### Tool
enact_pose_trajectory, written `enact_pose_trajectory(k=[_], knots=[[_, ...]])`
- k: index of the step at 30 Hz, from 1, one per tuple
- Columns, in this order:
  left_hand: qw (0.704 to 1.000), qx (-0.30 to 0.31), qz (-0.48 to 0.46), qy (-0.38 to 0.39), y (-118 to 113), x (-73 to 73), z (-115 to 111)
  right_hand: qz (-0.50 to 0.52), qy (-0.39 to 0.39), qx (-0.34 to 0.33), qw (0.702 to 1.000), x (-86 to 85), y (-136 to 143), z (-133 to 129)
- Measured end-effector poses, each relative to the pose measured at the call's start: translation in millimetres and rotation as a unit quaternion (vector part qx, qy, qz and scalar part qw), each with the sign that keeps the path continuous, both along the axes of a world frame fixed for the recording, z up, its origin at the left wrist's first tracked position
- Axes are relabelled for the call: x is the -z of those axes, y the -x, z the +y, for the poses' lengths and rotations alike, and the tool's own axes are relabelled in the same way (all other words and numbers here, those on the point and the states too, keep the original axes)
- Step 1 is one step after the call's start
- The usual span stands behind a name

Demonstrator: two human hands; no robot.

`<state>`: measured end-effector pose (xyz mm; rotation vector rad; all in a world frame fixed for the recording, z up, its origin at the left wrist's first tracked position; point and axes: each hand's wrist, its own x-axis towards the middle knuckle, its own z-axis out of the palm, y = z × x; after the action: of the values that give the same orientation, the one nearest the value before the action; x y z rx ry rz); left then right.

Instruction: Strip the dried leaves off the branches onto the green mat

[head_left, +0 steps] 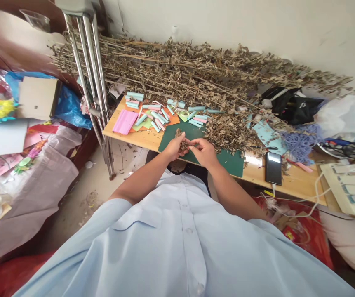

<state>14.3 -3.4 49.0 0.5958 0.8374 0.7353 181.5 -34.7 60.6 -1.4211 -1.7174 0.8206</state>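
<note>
Cupping a small clump of dry, crumpled brown leaves (pixel 183 146) in the left hand (pixel 175 148), with fingers curled around it, above the near edge of the flat dark green mat (pixel 234 163). Pressing together the thumb and index fingertips of the right hand (pixel 205 152) against the clump's side; cannot tell what, if anything, is between them. Lying on the mat's right part, a loose heap of dry brown leaves (pixel 226 134). Resting right of the mat on the light wooden desk (pixel 254 169), a black rectangular phone (pixel 273 169).
</note>
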Motion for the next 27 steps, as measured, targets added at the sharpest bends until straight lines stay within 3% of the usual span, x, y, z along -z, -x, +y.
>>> enact_pose_trajectory(k=[6, 10, 17, 22, 27], knots=[[0.998, -0.052, 0.007, -0.044, -4.2, 7.5, 0.0, -0.103, -0.064, -0.092, 0.988, 1.5, 13.7, -3.6], [0.995, -0.061, 0.018, -0.071, -5.3, 6.2, -2.4, -0.143, -0.077, -0.087, 0.983, 3.3, 16.1, -7.4], [0.996, -0.083, 0.022, -0.029, -7.1, 5.0, -2.2, -0.147, -0.092, -0.119, 0.978, 3.9, 14.1, -15.2], [0.995, -0.089, -0.004, -0.039, -7.8, 7.5, -2.4, -0.117, -0.103, -0.093, 0.983, 6.1, 17.0, -14.5], [0.997, -0.052, -0.004, -0.053, -5.7, 8.9, -1.9, -0.02, -0.046, 0.001, 0.999, 6.8, 17.2, -7.2]])
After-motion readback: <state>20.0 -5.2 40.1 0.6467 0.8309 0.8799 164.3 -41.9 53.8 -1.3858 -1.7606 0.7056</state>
